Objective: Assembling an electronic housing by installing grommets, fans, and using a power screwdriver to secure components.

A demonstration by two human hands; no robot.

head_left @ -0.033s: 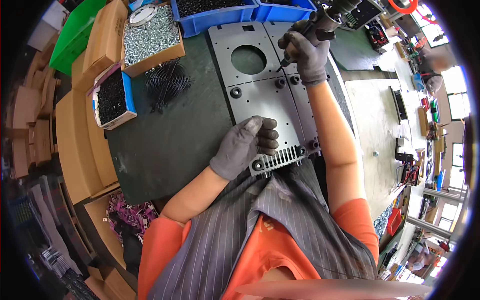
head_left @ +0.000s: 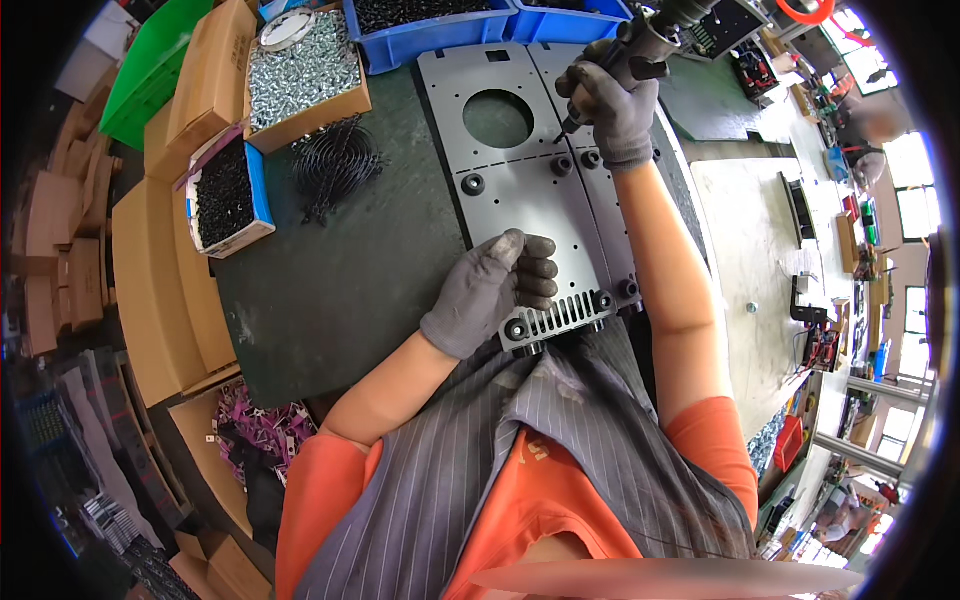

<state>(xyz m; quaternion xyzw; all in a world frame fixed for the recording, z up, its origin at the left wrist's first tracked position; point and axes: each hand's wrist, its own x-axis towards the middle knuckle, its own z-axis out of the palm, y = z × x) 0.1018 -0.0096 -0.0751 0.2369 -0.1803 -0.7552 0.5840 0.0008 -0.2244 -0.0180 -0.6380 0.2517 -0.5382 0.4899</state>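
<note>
In my right hand (head_left: 622,120), gloved in grey, is a dark power screwdriver (head_left: 648,45). Its bit points down over the far part of a grey metal panel (head_left: 525,205), close to a round black foot (head_left: 562,166); I cannot tell whether the tip touches. The panel has a large round hole at its far end and a slotted near edge. My gloved left hand (head_left: 482,290) is over its near left side, fingers curled in and thumb on top; whatever they may hold is hidden. Beside it on the right lies a second grey panel (head_left: 609,220) with similar black feet.
Left of the panels lie a bundle of thin black ties (head_left: 338,165), a box of black screws (head_left: 225,200) and a carton of silvery screws (head_left: 305,80). Blue bins (head_left: 430,42) line the far edge. A carton of purple parts (head_left: 262,430) sits low left. Another person (head_left: 870,150) is far right.
</note>
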